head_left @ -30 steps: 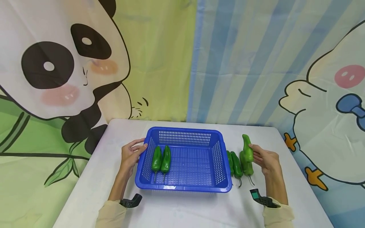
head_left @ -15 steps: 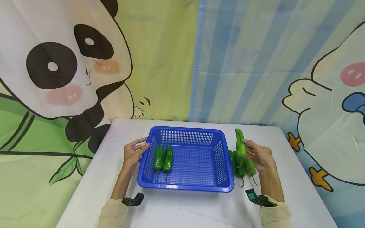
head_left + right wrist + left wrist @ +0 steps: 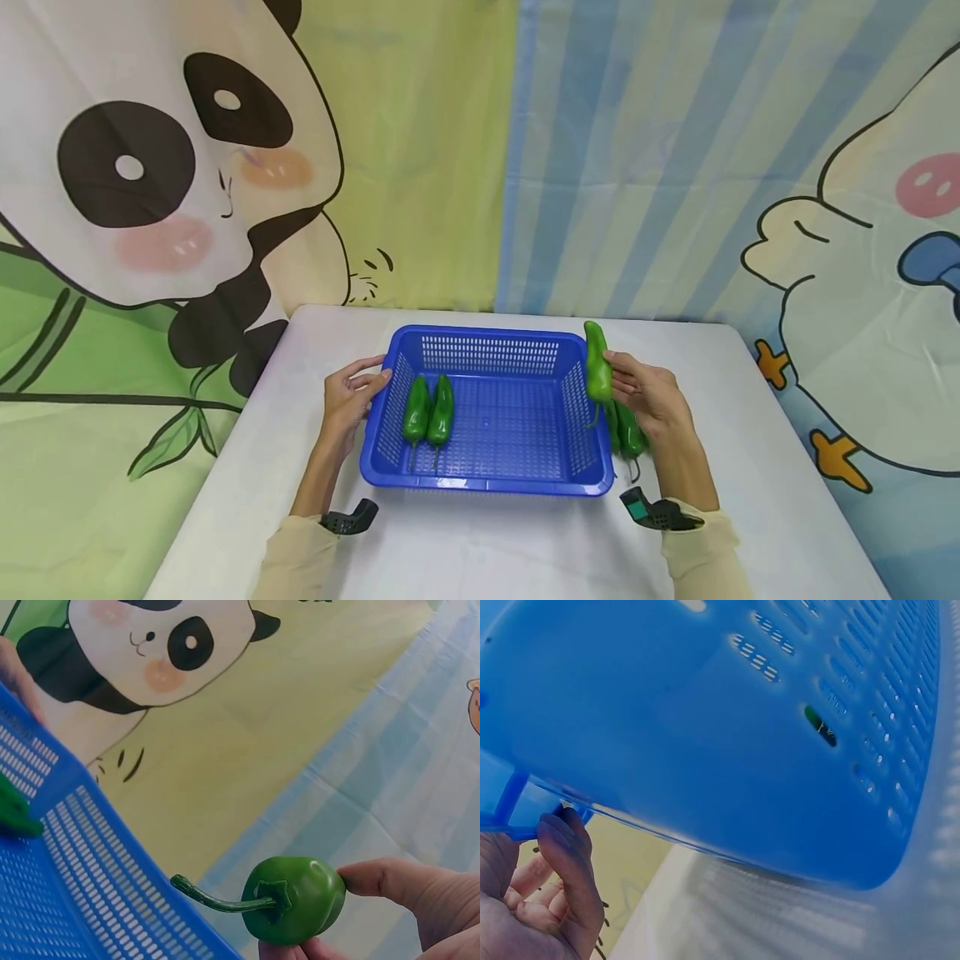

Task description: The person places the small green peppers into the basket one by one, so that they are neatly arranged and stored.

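Note:
A blue plastic basket (image 3: pixel 487 486) stands mid-table, two dark green peppers (image 3: pixel 440 412) lying side by side at its left end. On its left rim, my left hand (image 3: pixel 351 400) pinches the edge between thumb and fingers; the left wrist view shows those fingers (image 3: pixel 574 877) curled at the rim. My right hand (image 3: pixel 651 396) pinches a lighter green pepper (image 3: pixel 597 367), held stem down over the basket's right rim. In the right wrist view this pepper (image 3: pixel 292 900) shows its stem end toward the camera. More peppers (image 3: pixel 630 433) lie right of the basket, partly hidden by my right hand.
A white-covered table (image 3: pixel 480 550) carries everything. Behind it hangs a printed curtain (image 3: pixel 420 167) with cartoon animals. Each wrist wears a black strap device (image 3: pixel 352 518).
My right hand has moved left with the lighter green pepper, from above the peppers beside the basket to its right rim. My left hand keeps its grip on the basket.

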Demonstrator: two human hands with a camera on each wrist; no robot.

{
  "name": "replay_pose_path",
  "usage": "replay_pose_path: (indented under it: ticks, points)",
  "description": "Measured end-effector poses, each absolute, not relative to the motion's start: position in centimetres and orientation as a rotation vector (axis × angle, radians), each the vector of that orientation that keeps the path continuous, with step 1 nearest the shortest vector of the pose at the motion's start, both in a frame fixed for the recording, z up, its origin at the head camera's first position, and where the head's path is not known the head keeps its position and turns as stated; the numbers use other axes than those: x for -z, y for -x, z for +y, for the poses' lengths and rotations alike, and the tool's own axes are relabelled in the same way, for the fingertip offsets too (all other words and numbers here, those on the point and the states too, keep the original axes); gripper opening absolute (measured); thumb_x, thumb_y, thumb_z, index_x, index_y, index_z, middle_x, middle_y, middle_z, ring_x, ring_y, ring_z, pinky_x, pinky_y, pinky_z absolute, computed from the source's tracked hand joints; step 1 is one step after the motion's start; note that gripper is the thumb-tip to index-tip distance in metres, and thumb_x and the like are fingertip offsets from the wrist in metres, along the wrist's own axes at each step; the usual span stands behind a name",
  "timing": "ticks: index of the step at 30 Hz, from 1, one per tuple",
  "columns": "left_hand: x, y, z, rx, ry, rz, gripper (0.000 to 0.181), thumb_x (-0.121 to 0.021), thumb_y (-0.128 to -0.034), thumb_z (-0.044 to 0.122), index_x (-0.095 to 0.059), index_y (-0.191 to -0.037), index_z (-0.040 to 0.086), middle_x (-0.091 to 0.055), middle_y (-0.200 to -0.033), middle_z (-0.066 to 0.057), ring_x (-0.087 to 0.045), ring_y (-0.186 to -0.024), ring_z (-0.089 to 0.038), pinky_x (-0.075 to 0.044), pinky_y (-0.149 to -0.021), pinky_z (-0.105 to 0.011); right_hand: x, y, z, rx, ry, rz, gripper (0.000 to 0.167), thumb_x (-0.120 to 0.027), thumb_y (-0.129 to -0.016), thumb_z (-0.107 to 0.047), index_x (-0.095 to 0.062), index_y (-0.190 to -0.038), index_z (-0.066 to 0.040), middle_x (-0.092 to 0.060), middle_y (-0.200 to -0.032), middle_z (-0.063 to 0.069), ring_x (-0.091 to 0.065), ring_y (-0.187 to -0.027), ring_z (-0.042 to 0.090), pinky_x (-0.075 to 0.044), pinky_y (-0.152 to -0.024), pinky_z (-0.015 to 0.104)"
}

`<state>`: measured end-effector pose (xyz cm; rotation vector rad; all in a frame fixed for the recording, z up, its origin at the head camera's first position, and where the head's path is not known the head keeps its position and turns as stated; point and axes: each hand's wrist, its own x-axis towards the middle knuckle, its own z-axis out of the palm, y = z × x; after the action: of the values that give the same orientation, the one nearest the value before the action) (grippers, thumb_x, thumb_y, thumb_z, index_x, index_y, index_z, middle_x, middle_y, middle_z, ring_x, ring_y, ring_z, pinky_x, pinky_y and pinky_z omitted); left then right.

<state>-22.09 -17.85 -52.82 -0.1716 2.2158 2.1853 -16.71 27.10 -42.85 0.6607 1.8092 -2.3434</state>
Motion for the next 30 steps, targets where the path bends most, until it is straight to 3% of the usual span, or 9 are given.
replay_pose_path:
  ticks: [6, 9, 12, 16, 19, 30]
  points:
    - [52.7, 22.1, -18.0, -2.150, 0.210, 2.212, 0.051, -0.082, -0.1009, 0.029, -0.068, -0.145, 0.007, -0.082, -0.087, 0.010, -0.079, -0.070, -0.009, -0.063, -0.058, -0.024, 42.9, 17.0, 25.7, 2.316, -0.642, 1.828, 0.016, -0.079, -0.101, -0.018, -0.078, -0.085, -0.016, -0.079, -0.083, -0.005, -0.077, -0.079, 0.008, -0.067, -0.080, 0.022]
    - [52.8, 22.0, -18.0, -2.157, 0.208, 2.212, 0.051, -0.082, -0.1010, 0.028, -0.068, -0.145, 0.007, -0.082, -0.087, 0.010, -0.078, -0.070, -0.009, -0.062, -0.056, -0.023, 43.0, 17.1, 25.0, 2.300, -0.619, 1.832, 0.010, -0.080, -0.100, -0.019, -0.077, -0.094, -0.012, -0.079, -0.086, -0.004, -0.078, -0.081, 0.009, -0.067, -0.080, 0.023]
    - [52.9, 21.8, -18.0, -2.175, 0.205, 2.205, 0.048, -0.082, -0.1011, 0.027, -0.069, -0.143, 0.006, -0.081, -0.085, 0.009, -0.077, -0.067, -0.009, -0.059, -0.052, -0.021, 43.2, 17.4, 24.2, 2.280, -0.608, 1.838, 0.017, -0.080, -0.100, -0.020, -0.074, -0.107, -0.005, -0.079, -0.087, -0.003, -0.078, -0.082, 0.010, -0.067, -0.081, 0.023]
    - [53.0, 21.7, -18.0, -2.182, 0.209, 2.199, 0.048, -0.082, -0.1009, 0.027, -0.069, -0.142, 0.005, -0.081, -0.084, 0.008, -0.076, -0.067, -0.009, -0.058, -0.052, -0.020, 43.2, 17.7, 23.2, 2.293, -0.594, 1.825, 0.011, -0.079, -0.100, -0.017, -0.079, -0.096, -0.007, -0.079, -0.082, -0.004, -0.078, -0.077, 0.009, -0.067, -0.077, 0.022]
    - [52.9, 21.7, -18.0, -2.178, 0.207, 2.203, 0.049, -0.082, -0.1007, 0.027, -0.069, -0.143, 0.006, -0.081, -0.085, 0.007, -0.077, -0.067, -0.009, -0.059, -0.053, -0.021, 43.2, 17.8, 22.5, 2.313, -0.573, 1.814, 0.017, -0.078, -0.100, -0.015, -0.079, -0.083, -0.014, -0.079, -0.079, -0.004, -0.077, -0.073, 0.008, -0.066, -0.075, 0.022]
    - [52.5, 22.2, -17.9, -2.176, 0.199, 2.208, 0.049, -0.082, -0.1009, 0.028, -0.069, -0.143, 0.006, -0.082, -0.085, 0.009, -0.078, -0.068, -0.010, -0.061, -0.055, -0.022, 43.7, 18.5, 20.7, 2.265, -0.487, 1.801, 0.010, -0.077, -0.100, -0.012, -0.083, -0.094, -0.008, -0.080, -0.080, -0.002, -0.079, -0.075, 0.010, -0.067, -0.074, 0.024]
